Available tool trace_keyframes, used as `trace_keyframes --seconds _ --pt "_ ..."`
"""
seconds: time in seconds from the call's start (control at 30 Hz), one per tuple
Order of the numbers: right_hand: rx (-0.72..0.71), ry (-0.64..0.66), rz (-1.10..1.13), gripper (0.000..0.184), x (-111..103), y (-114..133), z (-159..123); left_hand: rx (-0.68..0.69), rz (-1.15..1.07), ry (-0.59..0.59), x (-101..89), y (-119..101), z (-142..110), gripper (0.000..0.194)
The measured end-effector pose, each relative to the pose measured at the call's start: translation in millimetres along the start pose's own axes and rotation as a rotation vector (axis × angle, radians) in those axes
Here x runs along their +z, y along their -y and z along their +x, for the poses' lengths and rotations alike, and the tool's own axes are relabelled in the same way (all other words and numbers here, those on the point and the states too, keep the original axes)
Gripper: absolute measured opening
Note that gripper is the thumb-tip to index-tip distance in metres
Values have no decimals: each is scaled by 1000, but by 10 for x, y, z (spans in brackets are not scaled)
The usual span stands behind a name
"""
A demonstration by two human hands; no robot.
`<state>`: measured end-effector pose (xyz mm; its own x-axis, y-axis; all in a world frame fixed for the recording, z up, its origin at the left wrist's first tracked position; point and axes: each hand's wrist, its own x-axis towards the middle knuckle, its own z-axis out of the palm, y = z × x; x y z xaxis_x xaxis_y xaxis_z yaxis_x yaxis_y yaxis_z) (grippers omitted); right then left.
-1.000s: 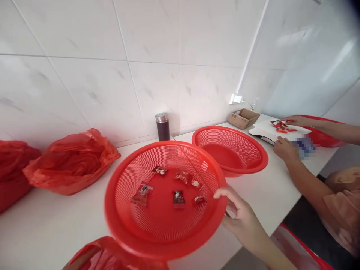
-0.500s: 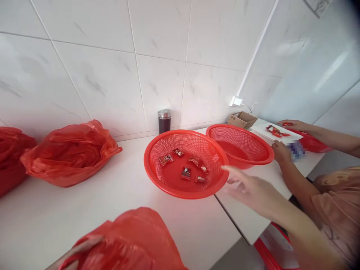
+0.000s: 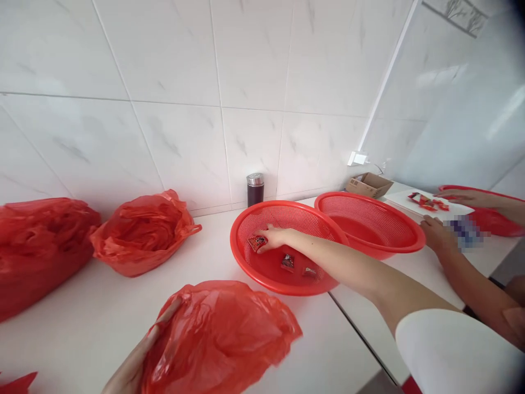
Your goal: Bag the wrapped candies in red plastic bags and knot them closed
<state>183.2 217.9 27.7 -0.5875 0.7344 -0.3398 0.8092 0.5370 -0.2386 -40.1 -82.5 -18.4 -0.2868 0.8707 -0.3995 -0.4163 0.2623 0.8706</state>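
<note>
My right hand point(image 3: 274, 237) reaches into the near red basket point(image 3: 246, 260) and its fingers close on a small red sachet point(image 3: 257, 242) at the basket's left side. Two more sachets point(image 3: 287, 261) lie on the basket floor below my forearm. My left hand point(image 3: 137, 355) lies at the bottom edge with its fingers flat against a crumpled red plastic bag point(image 3: 221, 334) on the white counter point(image 3: 74, 312), holding the bag's side.
A second red basket point(image 3: 369, 221) stands to the right, touching the first. Two full red bags point(image 3: 143, 232) sit at the left by the tiled wall. A dark flask point(image 3: 255, 189) and a cardboard box point(image 3: 369, 184) stand at the back. Another person's hands point(image 3: 437, 232) work at the right.
My right hand let go of the basket's rim, the basket now rests on the counter, and the hand has gone inside to a sachet. The red bag came up in front with my left hand on it.
</note>
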Motion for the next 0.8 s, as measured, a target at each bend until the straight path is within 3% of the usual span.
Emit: trace_keyframes --seconds 0.17,0.3,0.43,0.53,0.6,0.67,0.7,0.73,0.8 --pt "-65 -45 -49 48 78 5 197 -117 -333 -47 -45 126 112 59" --pt "-52 -123 -14 33 -41 -94 188 -127 -322 -19 -35 186 120 53" --pt "-91 -152 138 25 -285 -33 -19 -91 -280 -45 17 163 51 53" --pt "-221 -141 310 26 -376 283 -343 -30 -260 -66 80 151 -9 59" --pt "-350 -107 447 32 -291 597 -614 -6 -256 -49 126 149 -44 62" --pt "-521 69 732 38 -67 909 -873 -8 -258 -24 167 147 -76 64" --pt "-564 166 761 40 84 1039 -975 -11 -263 -17 183 145 -91 66" --pt "-563 204 707 39 247 1141 -1052 -13 -271 -13 197 142 -104 67" --pt "-546 147 483 38 550 1258 -1121 3 -277 -12 213 133 -125 69"
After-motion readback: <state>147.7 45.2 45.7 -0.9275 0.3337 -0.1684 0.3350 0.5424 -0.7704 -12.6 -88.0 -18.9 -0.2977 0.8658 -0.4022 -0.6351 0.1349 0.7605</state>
